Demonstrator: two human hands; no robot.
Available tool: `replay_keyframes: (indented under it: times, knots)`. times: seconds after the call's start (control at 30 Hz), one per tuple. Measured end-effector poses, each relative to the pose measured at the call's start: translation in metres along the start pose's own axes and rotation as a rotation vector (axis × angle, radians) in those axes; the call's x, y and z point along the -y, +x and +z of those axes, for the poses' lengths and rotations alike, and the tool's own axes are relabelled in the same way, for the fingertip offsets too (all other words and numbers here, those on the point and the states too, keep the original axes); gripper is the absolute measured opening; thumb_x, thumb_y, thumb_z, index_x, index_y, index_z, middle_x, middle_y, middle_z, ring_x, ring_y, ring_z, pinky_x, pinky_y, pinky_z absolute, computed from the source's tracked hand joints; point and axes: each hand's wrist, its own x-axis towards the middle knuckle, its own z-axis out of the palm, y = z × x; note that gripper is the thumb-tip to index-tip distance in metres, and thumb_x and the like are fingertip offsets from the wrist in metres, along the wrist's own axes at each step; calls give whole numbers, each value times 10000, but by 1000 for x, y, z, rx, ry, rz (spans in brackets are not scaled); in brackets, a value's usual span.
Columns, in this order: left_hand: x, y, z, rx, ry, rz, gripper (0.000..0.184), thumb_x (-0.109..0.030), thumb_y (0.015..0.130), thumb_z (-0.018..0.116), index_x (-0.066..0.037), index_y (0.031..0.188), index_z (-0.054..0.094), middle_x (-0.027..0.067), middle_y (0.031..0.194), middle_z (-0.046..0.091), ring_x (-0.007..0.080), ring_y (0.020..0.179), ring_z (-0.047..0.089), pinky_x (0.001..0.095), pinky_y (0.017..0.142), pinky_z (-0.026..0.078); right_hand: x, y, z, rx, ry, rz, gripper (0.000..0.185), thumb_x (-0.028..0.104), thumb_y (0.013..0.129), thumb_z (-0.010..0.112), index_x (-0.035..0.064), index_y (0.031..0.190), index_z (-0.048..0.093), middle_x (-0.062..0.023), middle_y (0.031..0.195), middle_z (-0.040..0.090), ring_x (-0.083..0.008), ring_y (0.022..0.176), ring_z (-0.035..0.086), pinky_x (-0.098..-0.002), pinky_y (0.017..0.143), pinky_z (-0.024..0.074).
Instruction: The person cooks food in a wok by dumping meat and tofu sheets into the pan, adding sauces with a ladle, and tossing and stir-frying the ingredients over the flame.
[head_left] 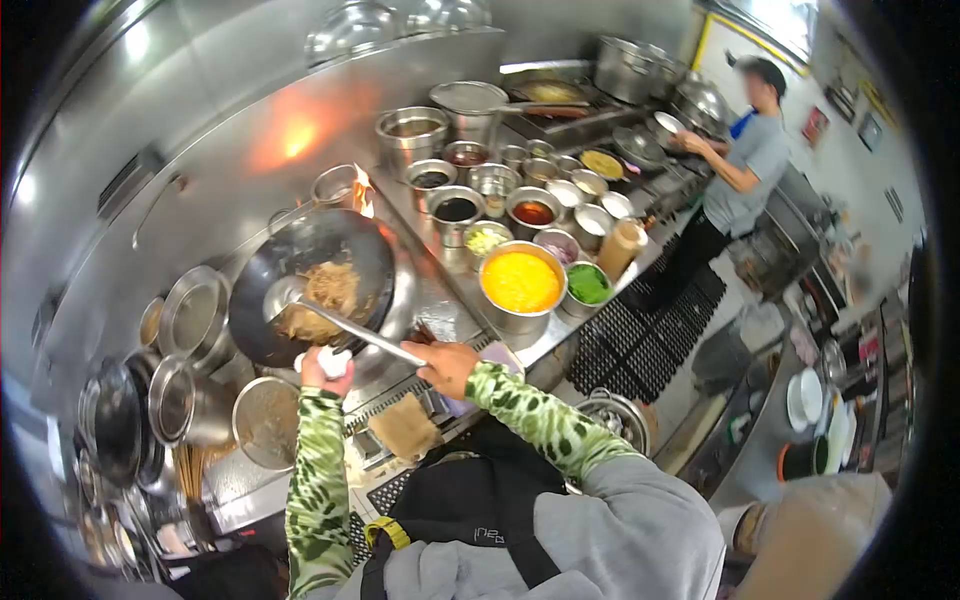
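Observation:
My right hand [447, 368] is closed around the handle of a long metal ladle [360, 332]. The ladle's bowl rests against brown, noodle-like food [335, 290] inside a black wok [262, 318]. At the wok's near rim, my left hand [326, 377] is closed on a bunched white cloth [322, 361]; whether a handle lies under the cloth is hidden. Flames [363, 192] rise just beyond the wok's far edge. A folded tan cloth [404, 427] lies on the counter between my forearms.
Right of the wok stand a pot of yellow liquid [521, 280], chopped greens [588, 284], dark sauces [455, 210] and a squeeze bottle [622, 248]. Strainers [268, 422] and pots crowd the left. Another person [745, 150] holds a white bowl at the far right, beside black floor mats [650, 335].

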Motion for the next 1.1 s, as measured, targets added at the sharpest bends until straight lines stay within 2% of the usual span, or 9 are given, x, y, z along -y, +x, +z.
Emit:
replay_keyframes:
  times: [0.1,0.17,0.23,0.27,0.33,0.47,0.7,0.87,1.1]
  knots:
    - [1,2,-4,19,91,50,120,-295,799,594,-184,843,601,9,764,638,222,751,635,403,619,501,-18,0,-27,-118,278,-329,502,190,840,624,49,1309,510,-201,1029,584,-337,935,589,-417,844,467]
    - [1,-7,-1,32,96,52,160,-305,814,580,-164,884,609,26,816,665,242,779,655,383,609,506,-65,-20,-88,19,178,-170,422,127,797,632,59,1211,592,-201,1036,611,-325,937,612,-411,826,497]
    - [0,-13,3,35,99,55,189,-313,830,565,-150,912,616,37,855,683,250,800,668,369,606,511,-129,-46,-146,-211,-234,-29,310,60,793,564,111,1082,666,-148,936,671,-327,826,654,-373,764,534]
    - [0,-20,9,6,80,62,209,-316,831,564,-142,931,622,42,856,687,248,803,670,370,601,517,-158,-60,-170,-184,-437,329,289,31,772,550,98,1017,690,-165,874,671,-332,850,655,-377,773,534]
    - [-1,-14,3,-12,80,44,209,-322,824,567,-152,928,631,40,857,690,249,803,666,366,597,508,-184,-75,-215,134,-626,547,436,7,736,558,109,1154,628,-177,1095,614,-338,1030,604,-403,863,504]
    - [-2,-25,13,-18,109,48,204,-311,828,566,-143,921,636,59,864,698,248,806,662,371,619,503,-246,-91,-212,309,-653,579,647,21,716,577,146,1343,479,-153,1356,457,-325,1190,518,-412,962,455]
    - [-1,-27,16,-38,84,56,212,-302,864,546,-125,932,642,69,859,702,232,796,676,353,533,526,-263,-78,-191,337,-676,644,673,92,713,647,152,1357,459,-157,1312,478,-327,1165,538,-417,944,472]
    - [-2,-19,4,-14,94,50,203,-326,850,575,-157,950,626,34,902,691,232,866,658,374,639,488,-273,-79,-191,244,-679,614,415,135,777,666,80,1178,571,-169,1157,561,-344,1081,560,-415,909,466]
    - [0,-23,10,-31,74,56,198,-337,833,598,-173,945,608,31,907,684,235,871,651,381,662,475,-278,-82,-202,143,-647,613,343,175,784,678,39,1092,611,-186,1102,586,-357,1053,559,-423,914,449]
